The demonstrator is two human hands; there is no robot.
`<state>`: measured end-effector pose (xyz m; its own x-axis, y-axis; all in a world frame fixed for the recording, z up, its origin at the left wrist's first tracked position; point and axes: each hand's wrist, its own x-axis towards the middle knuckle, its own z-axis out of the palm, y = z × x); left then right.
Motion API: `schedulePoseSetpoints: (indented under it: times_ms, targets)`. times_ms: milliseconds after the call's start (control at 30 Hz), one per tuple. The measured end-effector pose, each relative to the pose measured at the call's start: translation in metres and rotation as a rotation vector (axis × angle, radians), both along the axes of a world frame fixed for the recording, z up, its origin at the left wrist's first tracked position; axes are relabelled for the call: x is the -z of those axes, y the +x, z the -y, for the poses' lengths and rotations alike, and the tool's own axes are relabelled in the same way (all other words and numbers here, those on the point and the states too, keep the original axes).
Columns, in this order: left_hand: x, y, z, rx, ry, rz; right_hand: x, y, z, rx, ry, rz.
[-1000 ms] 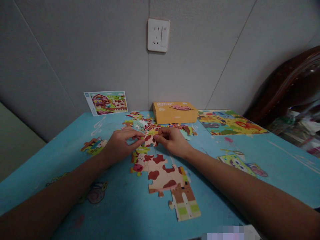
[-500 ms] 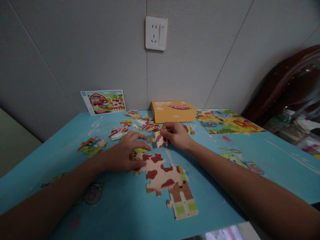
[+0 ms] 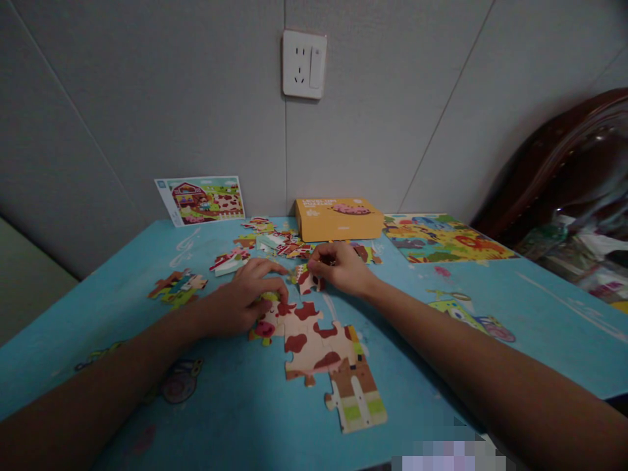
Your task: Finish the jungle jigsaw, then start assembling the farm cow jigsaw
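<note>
My right hand (image 3: 341, 267) pinches a white-and-brown puzzle piece (image 3: 307, 281), tilted up just above the table. My left hand (image 3: 248, 294) is open, its fingers apart and curved, and its fingertips are at the top of the cow's head piece (image 3: 267, 322). That piece joins the partly assembled cow puzzle (image 3: 314, 343), with brown patches on a cream body. At its lower right is a piece with a white fence and green grass (image 3: 360, 399). Part of the cow's head is hidden beneath my left hand.
Loose puzzle pieces (image 3: 282, 243) lie before an orange puzzle box (image 3: 338, 221). A small cluster of pieces (image 3: 179, 286) is at the left. A farm picture card (image 3: 203, 201) leans on the wall; a colourful animal puzzle (image 3: 446, 239) lies at the right.
My right hand has moved slightly left, turning the puzzle piece so that more of its face shows. My left fingers have drawn back a little, uncovering more of the cow's pink muzzle.
</note>
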<state>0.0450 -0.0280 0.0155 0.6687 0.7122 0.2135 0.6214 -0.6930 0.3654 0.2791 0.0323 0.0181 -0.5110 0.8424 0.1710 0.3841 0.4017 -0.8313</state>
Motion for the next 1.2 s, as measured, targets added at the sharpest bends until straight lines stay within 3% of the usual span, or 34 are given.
schedulePoseSetpoints:
  times_ms: [633, 900, 1067, 1200]
  targets:
    - [0.002, -0.005, -0.004, -0.058, 0.057, -0.054, 0.003, 0.005, -0.003, -0.058, 0.083, -0.032]
    - [-0.001, -0.004, -0.004, -0.069, 0.081, -0.052, -0.001, 0.007, -0.005, -0.113, -0.101, -0.091]
    - [-0.007, 0.003, -0.002, -0.048, 0.222, 0.106, -0.006, 0.0, 0.004, -0.138, -0.291, -0.282]
    - [-0.004, 0.005, -0.005, -0.07, 0.284, 0.205, -0.01, -0.001, 0.012, -0.206, -0.299, -0.245]
